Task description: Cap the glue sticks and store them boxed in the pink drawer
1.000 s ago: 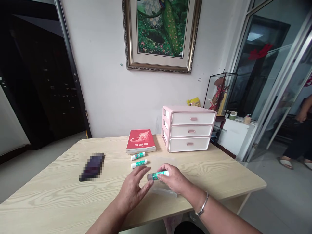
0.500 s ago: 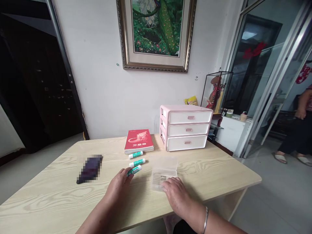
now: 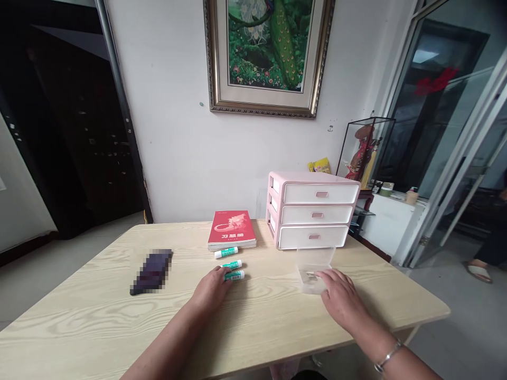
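Observation:
My left hand (image 3: 214,287) is closed around one end of a green-and-white glue stick (image 3: 237,275) at the table's middle. Just behind it lies a second glue stick (image 3: 233,264), partly hidden by my fingers. A third glue stick (image 3: 226,253) rests in front of the red book (image 3: 232,228). To the right, my right hand (image 3: 343,295) grips the near right side of a clear plastic box (image 3: 309,288). Its lid (image 3: 317,257) is up at the back, and something small and metallic, too small to name, shows inside.
A pink and white drawer unit (image 3: 317,215) stands behind the clear box. At the left of the wooden table (image 3: 99,316) is a dark, pixelated object (image 3: 152,272). Past the table's right edge, a person's foot in a slipper (image 3: 479,271) shows on the floor.
My right hand and the clear box have moved right, away from the glue sticks. The nearest glue stick, in my left hand, has shifted slightly right and lies more level. The view has turned slightly left.

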A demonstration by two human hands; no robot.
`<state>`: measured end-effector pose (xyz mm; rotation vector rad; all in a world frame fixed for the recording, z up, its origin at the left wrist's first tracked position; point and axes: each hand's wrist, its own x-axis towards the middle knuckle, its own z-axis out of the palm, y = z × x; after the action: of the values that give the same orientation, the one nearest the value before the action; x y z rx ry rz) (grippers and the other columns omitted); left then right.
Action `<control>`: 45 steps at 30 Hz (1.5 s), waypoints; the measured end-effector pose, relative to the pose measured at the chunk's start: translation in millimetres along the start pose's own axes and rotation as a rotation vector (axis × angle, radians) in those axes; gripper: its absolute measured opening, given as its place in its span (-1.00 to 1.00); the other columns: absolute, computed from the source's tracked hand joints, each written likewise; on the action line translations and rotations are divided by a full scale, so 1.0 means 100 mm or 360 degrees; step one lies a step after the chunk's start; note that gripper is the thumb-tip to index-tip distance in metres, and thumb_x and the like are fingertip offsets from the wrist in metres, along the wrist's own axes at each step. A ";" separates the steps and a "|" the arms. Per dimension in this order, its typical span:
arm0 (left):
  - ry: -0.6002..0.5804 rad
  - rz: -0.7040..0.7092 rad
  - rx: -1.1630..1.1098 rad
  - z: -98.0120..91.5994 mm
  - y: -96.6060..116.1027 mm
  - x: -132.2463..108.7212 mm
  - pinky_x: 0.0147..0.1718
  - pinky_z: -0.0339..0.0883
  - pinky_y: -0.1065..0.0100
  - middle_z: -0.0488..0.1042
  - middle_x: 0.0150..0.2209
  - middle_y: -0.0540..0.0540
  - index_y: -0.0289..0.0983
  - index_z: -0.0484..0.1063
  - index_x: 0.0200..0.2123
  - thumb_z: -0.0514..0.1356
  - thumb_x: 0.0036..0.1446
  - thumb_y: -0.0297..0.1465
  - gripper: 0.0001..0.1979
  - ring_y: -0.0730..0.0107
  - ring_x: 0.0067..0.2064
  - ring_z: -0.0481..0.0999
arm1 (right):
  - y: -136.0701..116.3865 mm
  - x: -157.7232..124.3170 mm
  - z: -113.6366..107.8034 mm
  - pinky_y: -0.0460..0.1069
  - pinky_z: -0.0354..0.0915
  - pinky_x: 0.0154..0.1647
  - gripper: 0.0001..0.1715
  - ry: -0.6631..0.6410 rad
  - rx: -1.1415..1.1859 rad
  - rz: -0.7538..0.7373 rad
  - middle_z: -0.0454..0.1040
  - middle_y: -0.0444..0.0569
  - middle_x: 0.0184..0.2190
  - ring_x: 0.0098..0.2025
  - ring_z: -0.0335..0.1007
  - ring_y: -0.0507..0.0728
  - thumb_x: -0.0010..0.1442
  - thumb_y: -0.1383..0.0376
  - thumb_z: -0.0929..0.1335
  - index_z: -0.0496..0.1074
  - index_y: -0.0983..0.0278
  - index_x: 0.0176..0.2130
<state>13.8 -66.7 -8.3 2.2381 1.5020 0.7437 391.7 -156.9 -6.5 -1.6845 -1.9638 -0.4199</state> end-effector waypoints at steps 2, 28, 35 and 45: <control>-0.0003 -0.0002 -0.0084 0.04 0.02 0.08 -0.11 0.29 0.22 0.52 -0.09 -0.20 -0.25 0.48 -0.02 0.14 0.11 -0.35 -0.64 0.08 -0.09 0.52 | -0.24 0.07 -0.01 0.17 0.12 0.21 -0.49 0.0114 0.0146 0.0010 0.47 0.08 -0.02 0.10 0.29 0.24 0.07 0.50 0.22 0.44 0.27 -0.01; 0.0242 -0.0090 -0.1462 -0.02 0.12 0.22 -0.28 0.36 0.37 0.51 -0.24 -0.10 -0.30 0.45 -0.09 0.27 0.10 -0.11 -0.57 0.36 -0.29 0.46 | -1.96 1.00 1.01 -0.04 0.30 -0.23 -0.61 -0.0406 0.1842 0.0161 0.51 -0.05 -0.35 -0.29 0.41 0.11 0.36 0.06 0.19 0.47 0.22 -0.20; 0.0301 0.0113 -0.0805 0.01 0.10 0.16 -0.13 0.33 0.31 0.51 -0.13 -0.12 -0.23 0.42 0.02 0.15 0.23 -0.16 -0.62 0.26 -0.14 0.46 | -1.83 1.02 0.97 -0.06 0.22 -0.44 -0.46 -0.0314 0.1978 0.0464 0.34 -0.13 -0.54 -0.49 0.26 0.07 0.32 -0.10 0.14 0.41 0.24 -0.22; 0.0097 0.0142 -0.0149 0.04 0.22 0.07 -0.28 0.27 0.35 0.54 -0.20 -0.11 -0.16 0.47 -0.08 0.18 0.15 -0.29 -0.74 0.21 -0.24 0.52 | -1.81 1.05 0.98 -0.07 0.17 -0.41 -0.53 -0.0389 0.1691 0.0414 0.39 -0.13 -0.49 -0.43 0.26 0.06 0.33 -0.03 0.16 0.32 0.21 -0.41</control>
<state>34.1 -68.9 2.1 2.2435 1.3718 0.8976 186.5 -50.4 -10.7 -1.2360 -1.5822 0.8283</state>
